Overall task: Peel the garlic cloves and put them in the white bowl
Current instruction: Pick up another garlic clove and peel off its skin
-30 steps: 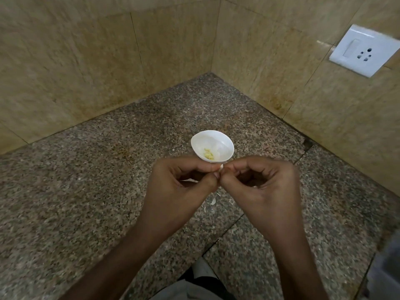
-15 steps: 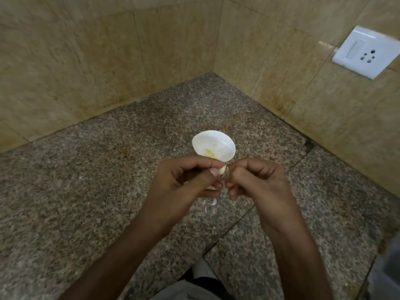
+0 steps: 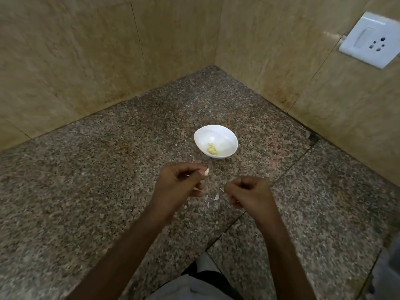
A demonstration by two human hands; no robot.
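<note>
A small white bowl sits on the speckled granite counter in the corner, with a few pale yellow peeled cloves at its bottom. My left hand pinches a pale garlic clove between thumb and forefinger, just in front of the bowl. My right hand is to the right, fingers curled, with a thin sliver of garlic skin at its fingertips. Several white skin scraps lie on the counter between the hands.
Beige tiled walls meet in a corner behind the bowl. A white switch and socket plate is on the right wall. A seam in the counter runs diagonally under my right forearm.
My hands, which were pressed together at the clove over the bowl's near edge, have pulled apart. The left keeps the clove; the right has drawn away to the right with a bit of skin.
</note>
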